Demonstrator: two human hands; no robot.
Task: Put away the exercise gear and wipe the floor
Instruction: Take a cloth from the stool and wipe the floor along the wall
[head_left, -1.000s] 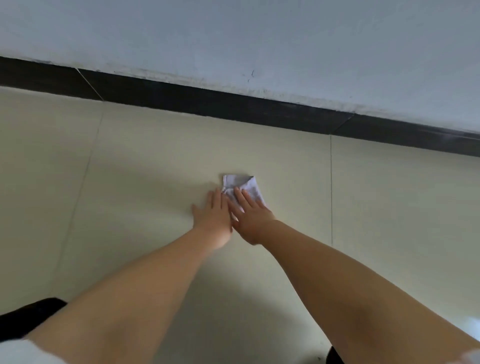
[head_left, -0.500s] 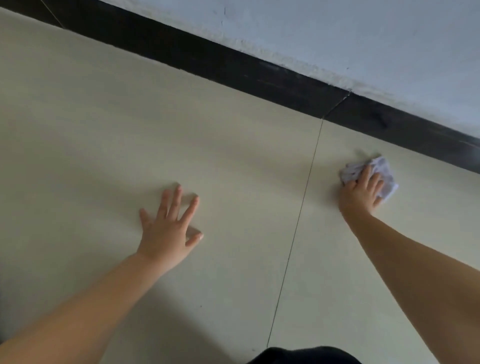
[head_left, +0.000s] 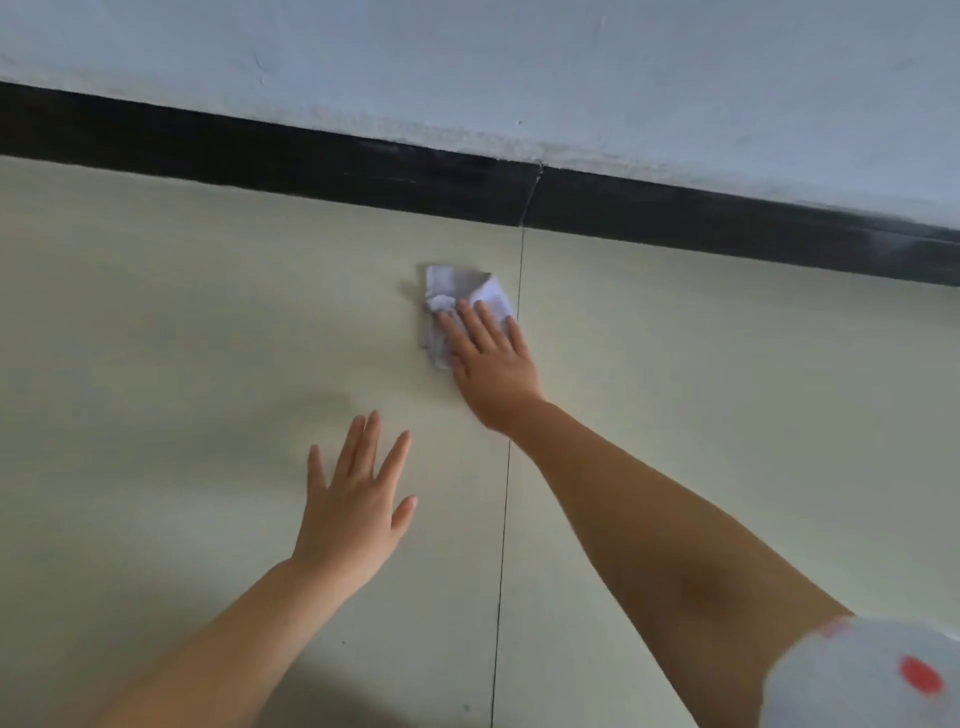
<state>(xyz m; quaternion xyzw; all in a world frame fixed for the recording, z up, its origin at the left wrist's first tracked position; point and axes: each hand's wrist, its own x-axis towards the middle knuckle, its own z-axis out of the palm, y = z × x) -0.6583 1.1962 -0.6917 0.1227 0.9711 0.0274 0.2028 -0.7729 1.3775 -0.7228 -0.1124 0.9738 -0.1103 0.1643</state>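
A crumpled white cloth (head_left: 457, 291) lies on the cream floor tiles (head_left: 182, 312), just left of a tile joint and a little short of the skirting. My right hand (head_left: 491, 358) presses flat on its near half, fingers stretched over the cloth. My left hand (head_left: 353, 509) rests palm-down on the bare tile nearer to me, fingers spread, holding nothing. No exercise gear is in view.
A black skirting strip (head_left: 311, 156) runs along the foot of a pale wall (head_left: 519, 62) just beyond the cloth. A thin tile joint (head_left: 506, 493) runs toward me between my arms. A white sleeve with a red spot (head_left: 872, 675) shows at the lower right.
My right hand has swept the cloth leftward, from right of the tile joint to just left of it. My left hand stays flat on the floor.
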